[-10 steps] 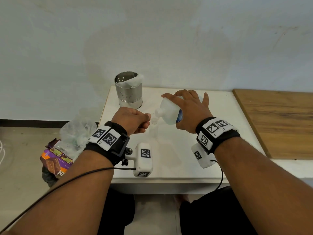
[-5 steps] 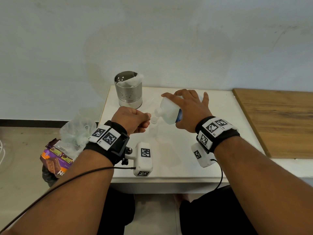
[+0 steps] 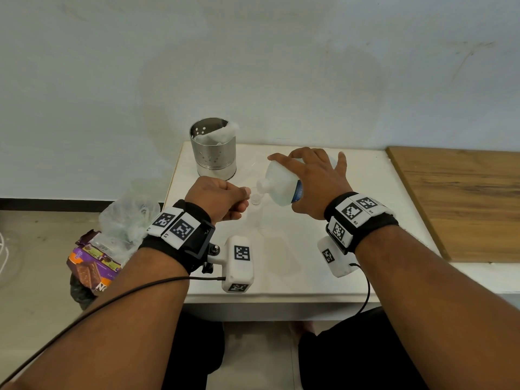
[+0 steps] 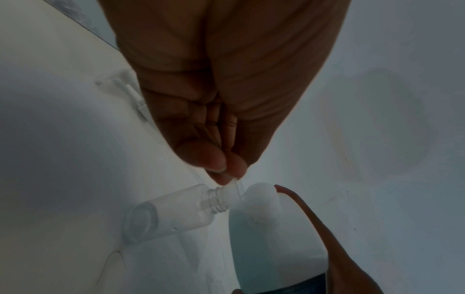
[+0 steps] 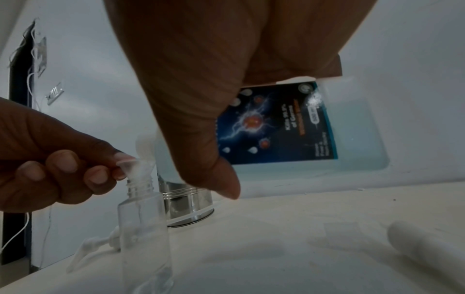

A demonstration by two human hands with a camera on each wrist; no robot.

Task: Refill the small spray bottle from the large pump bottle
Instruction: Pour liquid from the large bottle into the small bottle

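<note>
Two bottles. Small clear plastic spray bottle (image 5: 144, 228) upright, frame centre on white worktop (image 3: 365, 192); left hand (image 3: 218, 199) grip pinches one small clear funnel (image 5: 134, 169) in its neck. Right hand (image 3: 315, 181) grip clasps tilted large translucent bottle (image 3: 281, 182), blue label reading "of Germs". One perforated steel cup (image 3: 213, 149) near worktop's upper-left edge.

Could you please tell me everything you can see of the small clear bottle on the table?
The small bottle is clear plastic with a threaded neck and no cap. It stands upright on the white table. A small clear funnel sits in its mouth, pinched by the left hand. The large bottle is tipped over the funnel. How full it is cannot be told.
</note>
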